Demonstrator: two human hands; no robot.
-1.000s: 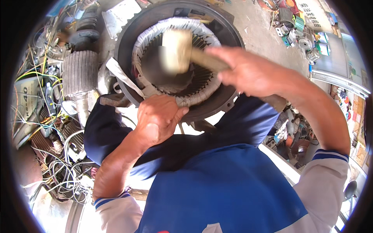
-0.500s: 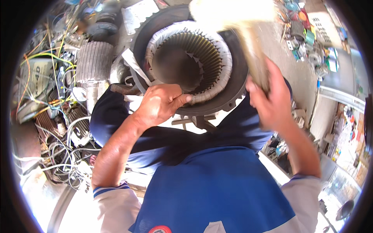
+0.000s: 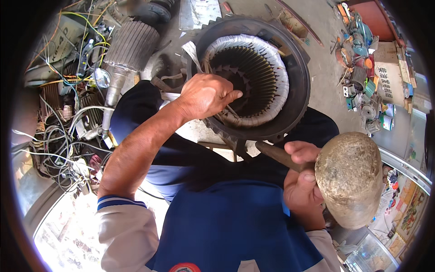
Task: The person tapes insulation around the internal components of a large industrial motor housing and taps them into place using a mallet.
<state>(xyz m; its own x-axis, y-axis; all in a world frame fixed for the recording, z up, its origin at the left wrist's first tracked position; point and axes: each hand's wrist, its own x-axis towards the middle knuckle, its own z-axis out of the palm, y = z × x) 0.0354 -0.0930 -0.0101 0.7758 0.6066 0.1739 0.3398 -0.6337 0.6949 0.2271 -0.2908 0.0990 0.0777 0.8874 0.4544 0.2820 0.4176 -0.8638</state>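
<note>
A motor stator [image 3: 302,86] stands between my knees, its open bore facing up. White tape wraps its ring of windings [image 3: 278,75], and the slotted bore inside is dark. My left hand [image 3: 206,96] is closed over the near left part of the ring, thumb along the inner edge. Whatever its fingers grip is hidden, though a thin strip shows beneath them. A loose white tape end [image 3: 192,53] sticks up just beyond this hand. Off the stator's near right side, my right hand [image 3: 302,183] grips a wooden mallet [image 3: 349,179] close to its big worn head, the handle pointing left.
A ribbed rotor with a shaft [image 3: 131,45] lies to the left, above tangled wires [image 3: 68,145] and motor parts. At the right are small parts and a cardboard box [image 3: 387,75]. A long thin bar [image 3: 301,21] lies on the floor beyond the stator.
The mallet has come down from above the stator to its near right, its head now toward the right. The left hand stays closed at the ring. My view has shifted.
</note>
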